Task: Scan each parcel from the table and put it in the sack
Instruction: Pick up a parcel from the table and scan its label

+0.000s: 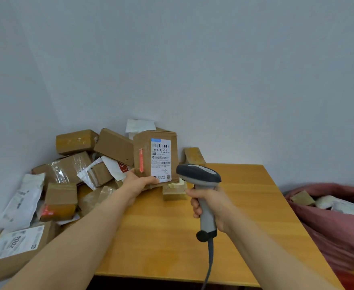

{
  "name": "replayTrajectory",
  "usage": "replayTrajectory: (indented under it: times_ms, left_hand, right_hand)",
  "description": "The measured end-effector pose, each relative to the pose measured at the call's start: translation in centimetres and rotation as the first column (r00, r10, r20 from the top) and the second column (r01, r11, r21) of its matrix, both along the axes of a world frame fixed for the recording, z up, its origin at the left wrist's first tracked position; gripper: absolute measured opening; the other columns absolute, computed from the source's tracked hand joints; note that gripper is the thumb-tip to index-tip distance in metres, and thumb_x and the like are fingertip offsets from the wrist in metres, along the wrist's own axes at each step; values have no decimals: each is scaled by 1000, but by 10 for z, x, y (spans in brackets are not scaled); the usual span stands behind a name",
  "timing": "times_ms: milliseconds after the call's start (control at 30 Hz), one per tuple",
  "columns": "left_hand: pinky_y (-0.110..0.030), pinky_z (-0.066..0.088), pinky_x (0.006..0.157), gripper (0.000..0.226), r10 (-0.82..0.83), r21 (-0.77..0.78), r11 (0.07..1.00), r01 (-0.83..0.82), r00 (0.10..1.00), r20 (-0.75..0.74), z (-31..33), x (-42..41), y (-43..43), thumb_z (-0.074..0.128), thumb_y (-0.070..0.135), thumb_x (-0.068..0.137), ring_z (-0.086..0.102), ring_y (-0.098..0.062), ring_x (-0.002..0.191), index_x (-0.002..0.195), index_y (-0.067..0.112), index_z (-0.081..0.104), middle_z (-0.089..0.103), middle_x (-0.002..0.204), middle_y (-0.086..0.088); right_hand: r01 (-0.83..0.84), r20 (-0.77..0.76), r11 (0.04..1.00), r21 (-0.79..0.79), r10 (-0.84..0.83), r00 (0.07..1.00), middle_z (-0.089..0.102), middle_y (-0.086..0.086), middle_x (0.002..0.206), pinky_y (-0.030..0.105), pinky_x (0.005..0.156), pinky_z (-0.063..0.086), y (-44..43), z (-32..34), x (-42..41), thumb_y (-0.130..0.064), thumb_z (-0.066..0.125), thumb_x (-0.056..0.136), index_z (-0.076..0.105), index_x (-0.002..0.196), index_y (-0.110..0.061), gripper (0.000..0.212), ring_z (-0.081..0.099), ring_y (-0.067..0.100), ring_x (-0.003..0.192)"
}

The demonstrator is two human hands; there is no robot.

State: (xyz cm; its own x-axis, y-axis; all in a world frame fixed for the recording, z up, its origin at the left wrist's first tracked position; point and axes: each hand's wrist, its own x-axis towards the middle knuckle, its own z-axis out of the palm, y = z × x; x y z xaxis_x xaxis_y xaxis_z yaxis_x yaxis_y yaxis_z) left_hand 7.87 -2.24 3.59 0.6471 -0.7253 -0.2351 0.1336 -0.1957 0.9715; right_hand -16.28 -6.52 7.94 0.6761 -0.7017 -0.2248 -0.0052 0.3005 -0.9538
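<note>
My left hand [138, 182] grips the lower edge of a brown cardboard parcel [144, 147], held upright above the table with its white shipping label [161, 159] facing me. My right hand [211, 204] grips the handle of a grey barcode scanner [201, 174], whose head sits just right of the label's lower edge. A red sack [339, 231] lies at the right, open, with a few parcels visible inside.
Several cardboard boxes and white mailer bags [71, 170] are piled on the left part of the wooden table [245, 206] against the wall corner. Two small boxes [175, 190] sit behind the held parcel. The scanner's cable [209, 266] hangs down over the table's front edge.
</note>
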Motion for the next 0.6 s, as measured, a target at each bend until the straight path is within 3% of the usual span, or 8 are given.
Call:
replayTrajectory:
  times_ms: [333,533,600]
  left_hand:
    - [-45,45,103,94,-26,44,999,26,1000,-1,-8,6,-5,85,6,63,58,-27,111,136,12,27,58,123,-11]
    - [-45,45,102,92,-68,58,996,70,997,-28,-16,5,-14,85,5,62,60,-29,110,135,10,29,60,122,-13]
    - [-39,49,97,84,-97,74,992,100,995,-36,-17,1,-18,84,7,65,62,-25,107,133,9,36,64,117,-10]
  right_hand:
    - [32,-29,999,7,-31,999,47,10,54,27,46,41,2,2,1,-3,71,81,57,71,-5,17,39,18,44]
    - [60,-33,998,27,-59,998,47,8,51,26,44,41,-2,-4,0,-2,71,80,56,69,-6,19,38,17,41]
    - [97,-24,994,48,-96,995,49,8,51,26,45,42,-4,-8,-2,-2,72,79,57,69,-5,18,40,17,40]
